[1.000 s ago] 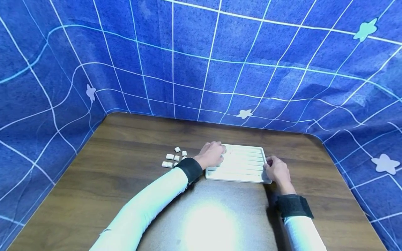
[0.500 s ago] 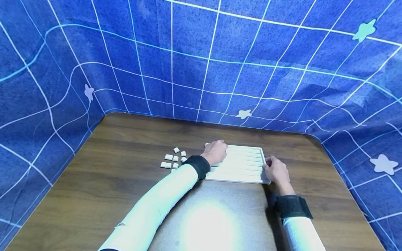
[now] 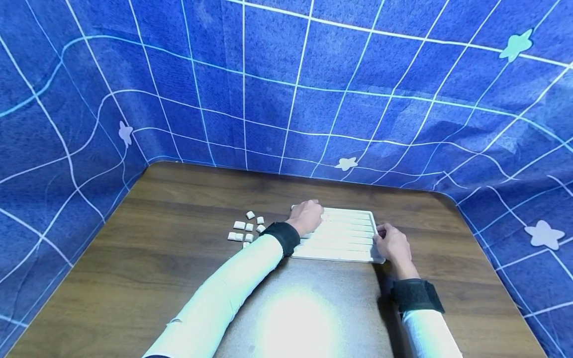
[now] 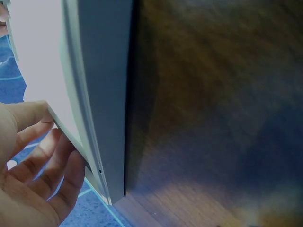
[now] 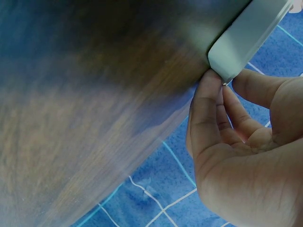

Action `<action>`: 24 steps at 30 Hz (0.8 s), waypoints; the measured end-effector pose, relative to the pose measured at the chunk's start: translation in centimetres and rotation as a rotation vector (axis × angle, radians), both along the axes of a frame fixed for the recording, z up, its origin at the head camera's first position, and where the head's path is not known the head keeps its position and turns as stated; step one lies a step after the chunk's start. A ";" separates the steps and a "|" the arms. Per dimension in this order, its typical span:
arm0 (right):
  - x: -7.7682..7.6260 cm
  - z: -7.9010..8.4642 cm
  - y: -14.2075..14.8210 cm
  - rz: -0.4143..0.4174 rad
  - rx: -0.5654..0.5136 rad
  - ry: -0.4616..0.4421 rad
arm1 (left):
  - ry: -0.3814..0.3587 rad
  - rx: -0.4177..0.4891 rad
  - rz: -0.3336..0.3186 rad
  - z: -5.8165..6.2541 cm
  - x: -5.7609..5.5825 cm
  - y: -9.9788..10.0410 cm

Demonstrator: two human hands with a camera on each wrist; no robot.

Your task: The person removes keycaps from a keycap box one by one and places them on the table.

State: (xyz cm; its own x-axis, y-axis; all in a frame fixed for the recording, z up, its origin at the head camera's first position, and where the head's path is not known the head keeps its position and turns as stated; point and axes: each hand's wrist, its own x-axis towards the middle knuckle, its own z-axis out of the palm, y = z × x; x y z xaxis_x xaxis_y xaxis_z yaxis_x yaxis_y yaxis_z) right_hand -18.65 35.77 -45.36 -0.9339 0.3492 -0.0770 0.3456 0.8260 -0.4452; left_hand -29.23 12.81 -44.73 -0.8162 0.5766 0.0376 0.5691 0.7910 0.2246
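Note:
A white ridged tray (image 3: 346,238) lies flat on the brown table (image 3: 170,258). My left hand (image 3: 307,216) lies over its far left corner. In the left wrist view that hand (image 4: 33,165) has its thumb above the thin edge of the tray (image 4: 99,94) and its fingers below it. My right hand (image 3: 392,243) holds the near right corner. In the right wrist view my right hand (image 5: 236,137) pinches the rounded corner of the tray (image 5: 246,33) between thumb and fingertips. Several small white tiles (image 3: 247,228) lie loose on the table, just left of my left wrist.
A blue cloth backdrop (image 3: 286,89) with white grid lines and star shapes closes in the table on the far, left and right sides. A bright glare patch (image 3: 295,318) sits on the wood near me. Both wrists wear black bands over white sleeves.
My left hand has slid a little further onto the tray's far left corner, and its forearm now hides part of the tile group. The right hand and tray have hardly moved.

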 end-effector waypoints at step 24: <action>0.0 0.3 -0.1 -0.006 -0.003 -0.026 | 0.053 -0.029 -0.113 2.6 1.0 -4.4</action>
